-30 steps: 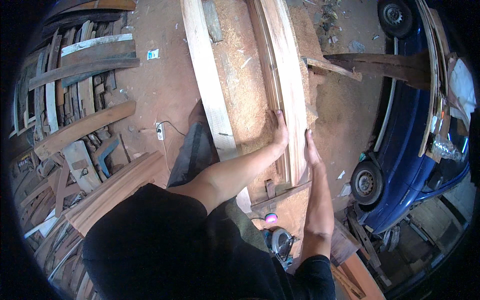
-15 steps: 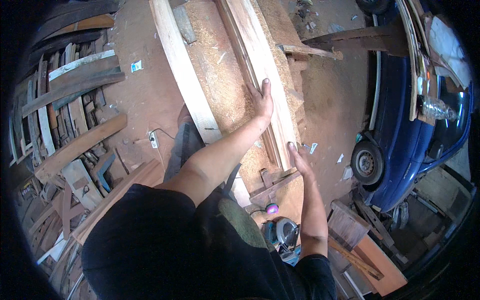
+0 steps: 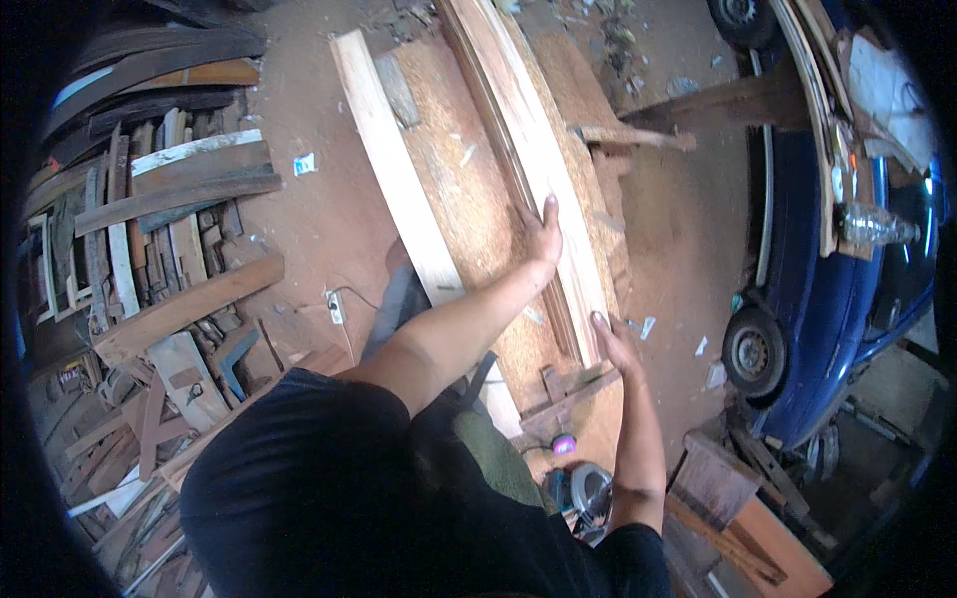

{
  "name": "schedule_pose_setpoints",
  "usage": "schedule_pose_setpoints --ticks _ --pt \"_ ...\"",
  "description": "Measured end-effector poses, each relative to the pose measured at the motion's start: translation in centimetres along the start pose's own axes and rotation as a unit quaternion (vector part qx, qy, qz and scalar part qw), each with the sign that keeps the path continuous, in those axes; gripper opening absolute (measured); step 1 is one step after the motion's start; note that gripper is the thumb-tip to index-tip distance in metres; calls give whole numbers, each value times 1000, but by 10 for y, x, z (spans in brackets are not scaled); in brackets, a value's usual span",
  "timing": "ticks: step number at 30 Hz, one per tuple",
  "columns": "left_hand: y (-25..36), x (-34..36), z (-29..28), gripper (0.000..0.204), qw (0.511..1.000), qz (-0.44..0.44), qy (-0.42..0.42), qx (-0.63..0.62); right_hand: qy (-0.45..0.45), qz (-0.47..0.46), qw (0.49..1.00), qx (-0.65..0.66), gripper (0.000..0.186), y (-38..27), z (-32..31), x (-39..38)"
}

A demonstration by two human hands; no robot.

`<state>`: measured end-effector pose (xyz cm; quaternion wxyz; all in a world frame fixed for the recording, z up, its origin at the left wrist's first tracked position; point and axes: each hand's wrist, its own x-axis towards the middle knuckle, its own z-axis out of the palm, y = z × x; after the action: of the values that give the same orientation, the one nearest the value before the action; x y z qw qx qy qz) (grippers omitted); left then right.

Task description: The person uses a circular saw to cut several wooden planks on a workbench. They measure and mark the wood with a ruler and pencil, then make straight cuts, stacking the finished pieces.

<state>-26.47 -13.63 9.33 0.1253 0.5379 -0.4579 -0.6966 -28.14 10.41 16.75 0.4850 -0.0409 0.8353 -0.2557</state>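
A long pale wooden plank [image 3: 570, 214], with more wood along its left side, lies lengthwise over a sawdust-covered workbench [image 3: 454, 169]. My left hand [image 3: 543, 239] is closed around its left edge partway along, thumb on top and fingers hidden below. At the plank's near end, my right hand [image 3: 620, 347] grips the right side, its thumb likewise resting on the upper face. Another pale board [image 3: 394, 159] stretches along the bench's left edge, beneath my left forearm. A dark wooden crosspiece [image 3: 570, 402] sits just past the plank's near end.
A circular saw [image 3: 588, 486] and a small purple round object [image 3: 564, 445] are close to my body. Scrap wood [image 3: 179, 209] is heaped at the left. A blue vehicle [image 3: 812, 329] stands at the right, near a reddish-brown board [image 3: 768, 543]. A socket box [image 3: 336, 307] lies on the floor.
The whole view has shifted, so the scene sits farther right and lower. Both hands keep their places on the plank, with no clear movement of it along the bench.
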Motion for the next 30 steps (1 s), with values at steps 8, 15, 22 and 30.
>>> schedule_pose_setpoints --ticks 8,15,22,30 --pt "87 94 -29 96 995 52 1 80 106 3 993 43 75 -30 -5 61" --pt "156 284 -57 98 997 37 -6 67 48 -30 998 29 83 -227 -18 163" --pt "217 409 -64 98 988 35 -39 -148 45 -141 985 -90 87 -399 -7 300" --pt "262 443 -81 76 917 -38 -214 -334 -87 -176 980 -46 90 -494 35 363"
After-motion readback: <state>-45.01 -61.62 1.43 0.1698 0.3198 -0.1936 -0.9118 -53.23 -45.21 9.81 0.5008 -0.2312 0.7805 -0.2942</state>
